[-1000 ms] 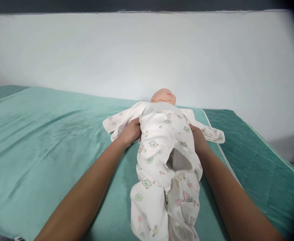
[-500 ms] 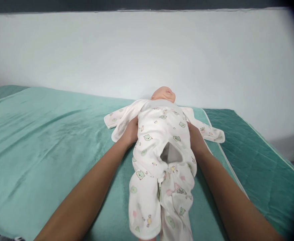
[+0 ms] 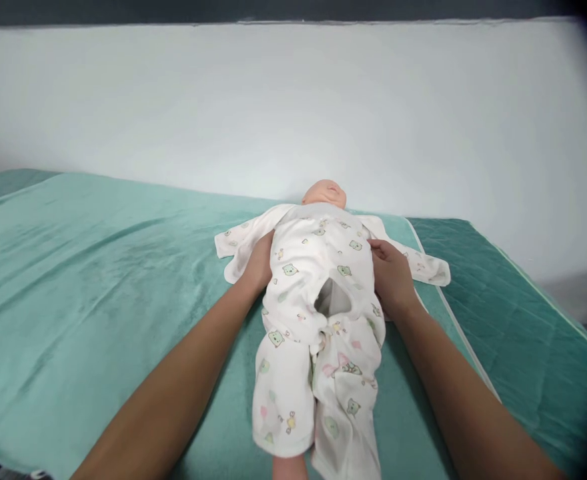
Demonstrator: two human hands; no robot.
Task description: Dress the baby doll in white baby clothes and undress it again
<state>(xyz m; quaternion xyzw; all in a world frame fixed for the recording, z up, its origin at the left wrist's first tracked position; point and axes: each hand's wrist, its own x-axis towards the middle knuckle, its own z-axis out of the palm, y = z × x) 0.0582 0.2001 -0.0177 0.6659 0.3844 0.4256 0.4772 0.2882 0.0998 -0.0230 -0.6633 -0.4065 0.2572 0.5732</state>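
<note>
A baby doll (image 3: 325,192) lies on its back, its head at the wall. It wears white split-crotch pants (image 3: 318,253) printed with green bears, pulled high over the torso. A matching long-sleeved top (image 3: 253,233) spreads out at both sides. At the doll's left-hand flank in view, my left hand (image 3: 260,262) presses against the pants, its fingers hidden by the cloth. On the opposite flank my right hand (image 3: 391,275) has its fingers curled at the side edge of the pants, apparently pinching the fabric. One bare foot (image 3: 289,468) pokes out of a pant leg.
A light green plush sheet (image 3: 98,280) with some wrinkles covers the surface under the doll. To the right lies a darker green quilted cover (image 3: 513,320). Behind the head rises a white wall (image 3: 273,107).
My right hand has come out from beside the doll's body, so its fingers now show at the pants' edge. The doll's body and legs have shifted slightly left in view.
</note>
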